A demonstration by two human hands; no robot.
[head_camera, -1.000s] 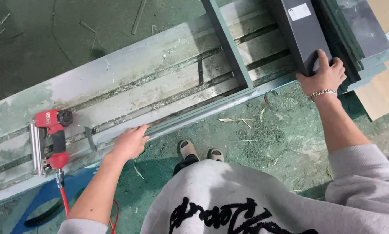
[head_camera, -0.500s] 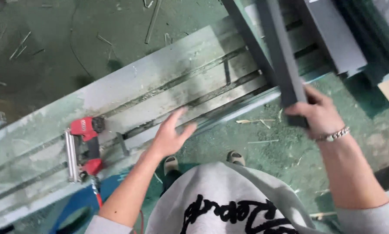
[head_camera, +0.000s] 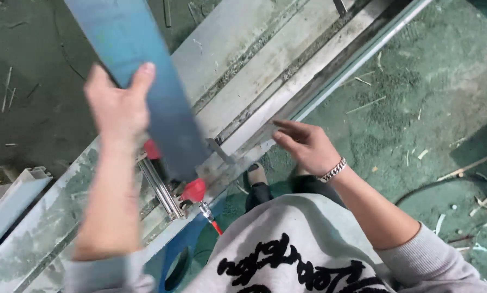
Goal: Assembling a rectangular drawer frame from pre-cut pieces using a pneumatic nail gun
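Observation:
My left hand (head_camera: 116,108) is raised over the workbench and grips a long dark blue-grey board (head_camera: 146,81), thumb pressed on its face. The board runs from the top left down to its lower end above a red nail gun (head_camera: 192,191), which it partly hides. The nail gun lies on the long grey workbench (head_camera: 243,70). My right hand (head_camera: 306,145), with a metal bracelet at the wrist, hovers open beside the bench's near edge, fingers spread, holding nothing. The view is blurred by motion.
A metal rail (head_camera: 357,54) runs along the bench's near edge. A red hose (head_camera: 213,223) leaves the nail gun toward a blue object (head_camera: 178,255) below. A pale profile piece (head_camera: 10,195) lies at left. Wood slivers litter the green floor (head_camera: 417,108).
The dark board has passed from my right hand to my left and swung left, over the nail gun. My right hand let go and now hangs open by the bench edge.

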